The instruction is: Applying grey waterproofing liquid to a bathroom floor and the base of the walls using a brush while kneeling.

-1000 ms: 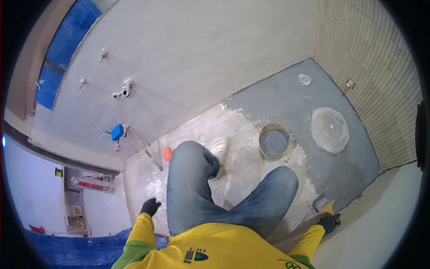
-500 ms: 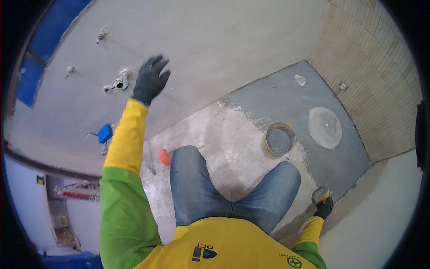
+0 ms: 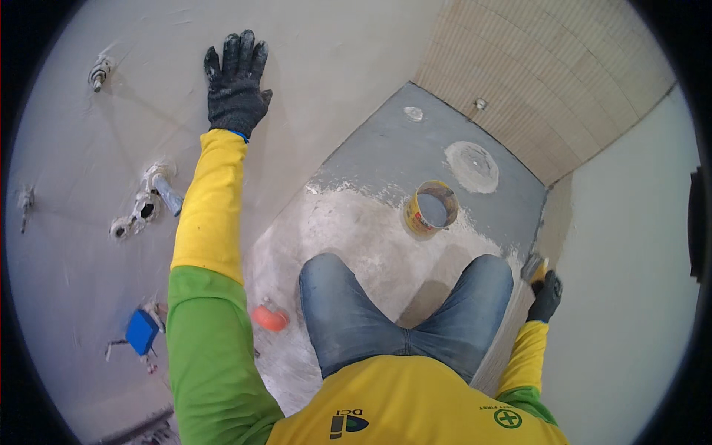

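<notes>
My left hand [image 3: 236, 85], in a dark glove, has its fingers spread on or against the plastered wall [image 3: 326, 52], above some pipe fittings [image 3: 147, 208]. My right hand [image 3: 547, 297], also gloved, grips a brush [image 3: 535, 268] with a yellow handle low at the right, beside my bent knee and near the edge where floor meets wall. A yellow bucket [image 3: 414, 215] holding grey liquid stands on the floor beyond my knees. Around and behind it the floor has a grey coating [image 3: 386, 152] with round pale patches; the nearer part is rough and pale.
An orange pipe elbow [image 3: 268, 317] sticks up left of my knee. A blue box [image 3: 141, 331] with fittings is on the left wall, with further valves [image 3: 100, 73] higher up. A beige tiled wall [image 3: 541, 81] meets a plain wall [image 3: 623, 222] at the right.
My left hand has risen from beside my hip to the wall, fingers now spread higher up. The right hand with the brush has moved forward along the floor's edge. The view has shifted.
</notes>
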Demonstrator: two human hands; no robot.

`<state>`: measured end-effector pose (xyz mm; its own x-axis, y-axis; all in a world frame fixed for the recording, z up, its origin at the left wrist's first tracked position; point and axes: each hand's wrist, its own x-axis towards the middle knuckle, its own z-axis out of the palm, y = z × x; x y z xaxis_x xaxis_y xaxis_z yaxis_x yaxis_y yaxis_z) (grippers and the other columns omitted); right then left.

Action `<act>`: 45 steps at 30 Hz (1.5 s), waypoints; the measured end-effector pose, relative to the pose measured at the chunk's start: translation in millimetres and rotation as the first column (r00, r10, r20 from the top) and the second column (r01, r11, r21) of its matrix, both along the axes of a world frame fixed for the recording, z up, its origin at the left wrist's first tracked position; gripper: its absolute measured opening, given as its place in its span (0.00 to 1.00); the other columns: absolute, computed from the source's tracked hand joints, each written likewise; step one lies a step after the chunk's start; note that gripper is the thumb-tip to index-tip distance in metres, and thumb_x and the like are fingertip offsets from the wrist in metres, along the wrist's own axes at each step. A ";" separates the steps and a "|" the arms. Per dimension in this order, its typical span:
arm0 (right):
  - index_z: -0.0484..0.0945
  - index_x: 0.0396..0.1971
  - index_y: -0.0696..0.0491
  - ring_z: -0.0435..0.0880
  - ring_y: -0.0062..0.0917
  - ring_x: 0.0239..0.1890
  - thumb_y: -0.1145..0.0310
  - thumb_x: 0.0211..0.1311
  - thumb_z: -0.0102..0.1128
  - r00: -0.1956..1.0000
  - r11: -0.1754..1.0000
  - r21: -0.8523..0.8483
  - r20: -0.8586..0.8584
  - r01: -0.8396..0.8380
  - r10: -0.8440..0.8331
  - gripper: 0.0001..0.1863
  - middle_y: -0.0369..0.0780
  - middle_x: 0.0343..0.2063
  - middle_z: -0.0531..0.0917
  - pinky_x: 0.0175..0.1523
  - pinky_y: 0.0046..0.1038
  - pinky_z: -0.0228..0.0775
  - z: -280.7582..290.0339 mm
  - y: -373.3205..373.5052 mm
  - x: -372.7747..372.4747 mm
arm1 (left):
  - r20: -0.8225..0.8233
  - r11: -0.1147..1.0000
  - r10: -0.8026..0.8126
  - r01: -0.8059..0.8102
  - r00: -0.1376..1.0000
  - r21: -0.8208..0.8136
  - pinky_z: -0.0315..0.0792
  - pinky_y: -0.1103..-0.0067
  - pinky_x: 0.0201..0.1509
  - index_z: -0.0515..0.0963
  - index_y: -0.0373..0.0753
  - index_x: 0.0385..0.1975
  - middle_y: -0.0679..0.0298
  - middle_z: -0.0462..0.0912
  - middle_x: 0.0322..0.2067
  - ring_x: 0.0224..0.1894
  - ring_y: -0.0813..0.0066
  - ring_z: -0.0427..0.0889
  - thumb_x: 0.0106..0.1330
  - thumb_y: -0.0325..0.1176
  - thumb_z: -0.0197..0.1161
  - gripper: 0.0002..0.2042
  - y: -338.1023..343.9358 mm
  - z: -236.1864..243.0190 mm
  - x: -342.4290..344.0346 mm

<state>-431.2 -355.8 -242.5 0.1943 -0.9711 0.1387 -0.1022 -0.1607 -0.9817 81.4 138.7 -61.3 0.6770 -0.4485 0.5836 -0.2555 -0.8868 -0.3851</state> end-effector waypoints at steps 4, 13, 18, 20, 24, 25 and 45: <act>0.76 0.38 0.54 0.77 0.20 0.35 0.57 0.65 0.57 0.999 0.991 -0.126 -0.001 -0.036 0.037 0.14 0.35 0.35 0.78 0.41 0.22 0.73 70.6 31.3 36.3 | 0.075 0.993 -0.090 0.094 0.993 -0.064 0.34 0.52 0.71 0.57 0.49 0.67 0.63 0.49 0.70 0.72 0.62 0.44 0.56 0.48 0.59 0.36 9.9 -8.6 7.8; 0.76 0.44 0.57 0.81 0.25 0.33 0.64 0.61 0.60 0.965 0.989 -0.134 0.246 -0.060 0.092 0.16 0.41 0.37 0.79 0.40 0.26 0.79 155.7 112.8 90.8 | 0.106 0.993 0.083 -0.073 0.991 -0.095 0.35 0.51 0.70 0.59 0.52 0.66 0.65 0.48 0.70 0.72 0.62 0.44 0.60 0.53 0.52 0.32 -13.1 -11.6 5.0; 0.77 0.43 0.57 0.81 0.24 0.29 0.65 0.60 0.61 0.978 0.992 -0.056 0.172 -0.111 0.119 0.14 0.41 0.35 0.80 0.36 0.25 0.80 174.5 142.9 58.2 | 0.120 0.993 0.087 -0.076 0.989 -0.095 0.36 0.47 0.68 0.62 0.51 0.64 0.62 0.50 0.69 0.71 0.57 0.46 0.58 0.54 0.53 0.32 -23.0 -22.3 6.6; 0.78 0.42 0.57 0.81 0.23 0.28 0.65 0.60 0.61 0.985 0.992 -0.042 0.117 -0.120 0.124 0.14 0.40 0.34 0.81 0.34 0.24 0.79 171.9 135.1 43.7 | 0.123 0.977 0.117 -0.092 0.986 -0.191 0.36 0.45 0.67 0.64 0.50 0.62 0.58 0.51 0.68 0.70 0.53 0.46 0.56 0.55 0.54 0.32 -41.2 -35.5 6.9; 0.79 0.39 0.55 0.80 0.20 0.25 0.63 0.61 0.61 0.991 0.995 0.026 0.086 -0.101 0.098 0.13 0.37 0.30 0.81 0.29 0.21 0.76 147.4 112.9 30.9 | -0.050 0.951 0.152 -0.160 0.987 -0.265 0.36 0.40 0.65 0.64 0.48 0.63 0.53 0.51 0.68 0.70 0.44 0.44 0.55 0.58 0.54 0.35 -111.7 -111.5 0.1; 0.79 0.38 0.54 0.80 0.20 0.25 0.63 0.61 0.61 0.995 0.995 -0.026 0.013 -0.098 0.099 0.11 0.37 0.30 0.81 0.30 0.21 0.76 148.3 107.9 27.6 | -0.256 0.915 0.080 -0.173 0.964 -0.365 0.40 0.44 0.66 0.63 0.47 0.63 0.51 0.54 0.67 0.69 0.44 0.48 0.55 0.60 0.54 0.36 -140.4 -150.5 -2.8; 0.77 0.44 0.57 0.81 0.28 0.37 0.60 0.63 0.59 0.942 0.929 0.226 -0.094 -0.294 0.322 0.17 0.41 0.38 0.79 0.39 0.28 0.77 101.0 71.3 34.0 | -0.382 -0.031 -0.842 -0.740 0.381 -0.672 0.77 0.61 0.31 0.68 0.39 0.48 0.52 0.78 0.36 0.35 0.57 0.82 0.56 0.36 0.59 0.20 -304.8 -565.8 -145.7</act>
<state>-397.2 -284.5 -141.6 0.4911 -0.8650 -0.1032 -0.2057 0.0000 -0.9786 -64.3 -166.1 -627.1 0.9132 -0.2422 -0.3278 0.3459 0.0349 0.9376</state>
